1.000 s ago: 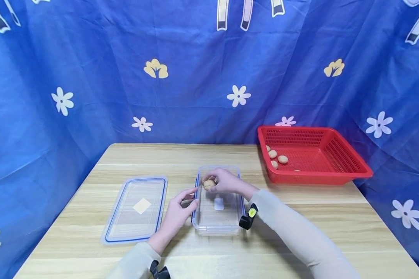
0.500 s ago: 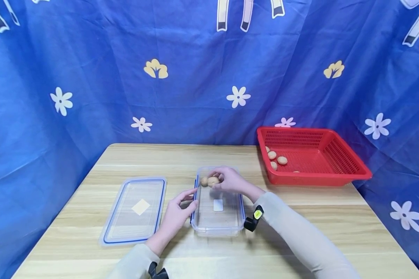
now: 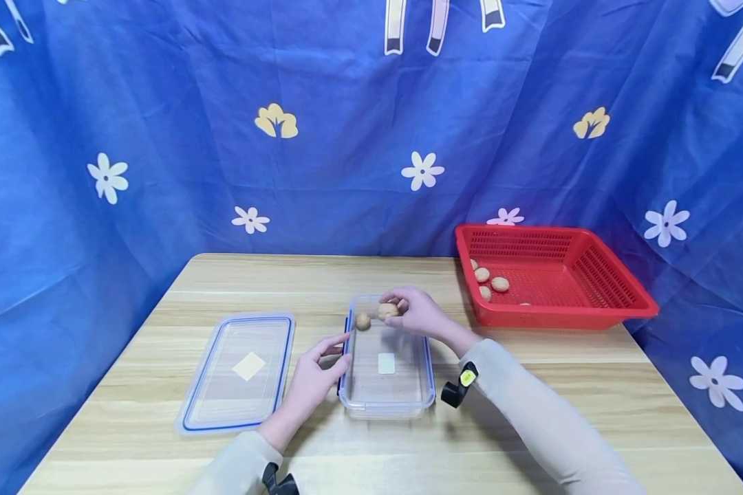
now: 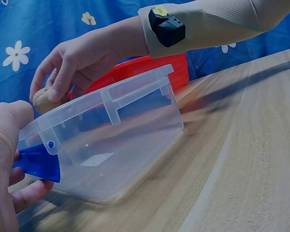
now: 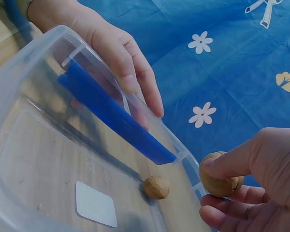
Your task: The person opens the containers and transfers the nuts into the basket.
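Observation:
A walnut (image 3: 388, 311) is pinched between the thumb and fingers of my right hand (image 3: 417, 313), over the far end of a clear plastic storage box (image 3: 386, 393). Inside the box, near its far left corner, lies a second walnut (image 5: 156, 187). My left hand (image 3: 312, 378) holds the box's left side. Its thumb rests at the rim, and its fingers reach under the blue latch (image 4: 38, 163), as the left wrist view shows. In the right wrist view, the held walnut (image 5: 217, 176) is just outside the rim.
A red perforated basket (image 3: 569, 316) with several walnuts (image 3: 500, 284) stands at the back right of the wooden table (image 3: 501, 440). The clear lid (image 3: 238, 405) with a blue seal lies left of the box. A blue curtain (image 3: 347, 137) hangs behind.
My right hand has moved right and slightly away with its walnut, bringing the walnut in the box's corner into view. My left hand has stayed at the box's side.

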Demonstrator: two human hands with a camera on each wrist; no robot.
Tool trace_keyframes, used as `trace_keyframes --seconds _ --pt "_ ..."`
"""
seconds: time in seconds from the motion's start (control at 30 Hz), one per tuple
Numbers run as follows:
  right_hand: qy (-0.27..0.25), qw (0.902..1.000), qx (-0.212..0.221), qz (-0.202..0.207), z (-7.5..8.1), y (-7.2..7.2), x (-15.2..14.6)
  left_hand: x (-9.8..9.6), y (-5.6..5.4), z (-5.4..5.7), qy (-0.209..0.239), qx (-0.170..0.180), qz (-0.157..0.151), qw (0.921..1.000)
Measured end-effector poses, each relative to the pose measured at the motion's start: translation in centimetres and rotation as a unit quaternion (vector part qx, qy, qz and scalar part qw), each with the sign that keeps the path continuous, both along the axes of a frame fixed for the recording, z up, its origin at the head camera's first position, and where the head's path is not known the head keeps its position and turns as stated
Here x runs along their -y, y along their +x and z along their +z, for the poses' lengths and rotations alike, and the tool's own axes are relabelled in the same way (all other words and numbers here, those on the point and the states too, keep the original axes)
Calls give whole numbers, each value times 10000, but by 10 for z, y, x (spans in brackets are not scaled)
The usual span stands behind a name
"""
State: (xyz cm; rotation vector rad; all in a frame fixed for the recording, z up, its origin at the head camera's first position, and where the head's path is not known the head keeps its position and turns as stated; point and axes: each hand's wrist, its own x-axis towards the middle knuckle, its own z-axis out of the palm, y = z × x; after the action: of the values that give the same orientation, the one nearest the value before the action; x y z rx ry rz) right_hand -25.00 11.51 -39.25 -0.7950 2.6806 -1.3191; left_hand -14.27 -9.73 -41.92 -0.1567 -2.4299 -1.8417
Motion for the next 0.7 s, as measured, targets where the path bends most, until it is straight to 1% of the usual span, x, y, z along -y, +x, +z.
trace_keyframes --seconds 0.23,0.4,0.5,0.7 --pt "-373 9991 -22 -223 0 1 -7 1 -1 0 25 49 -18 10000" --pt "-362 9979 -217 -489 3 2 -14 1 -1 0 66 42 -54 10000" --pt "-393 9972 -274 -566 5 1 -19 1 -1 0 77 53 -59 9999" --pt "-529 9961 -235 -673 7 -1 -30 1 -2 0 53 37 -52 10000"
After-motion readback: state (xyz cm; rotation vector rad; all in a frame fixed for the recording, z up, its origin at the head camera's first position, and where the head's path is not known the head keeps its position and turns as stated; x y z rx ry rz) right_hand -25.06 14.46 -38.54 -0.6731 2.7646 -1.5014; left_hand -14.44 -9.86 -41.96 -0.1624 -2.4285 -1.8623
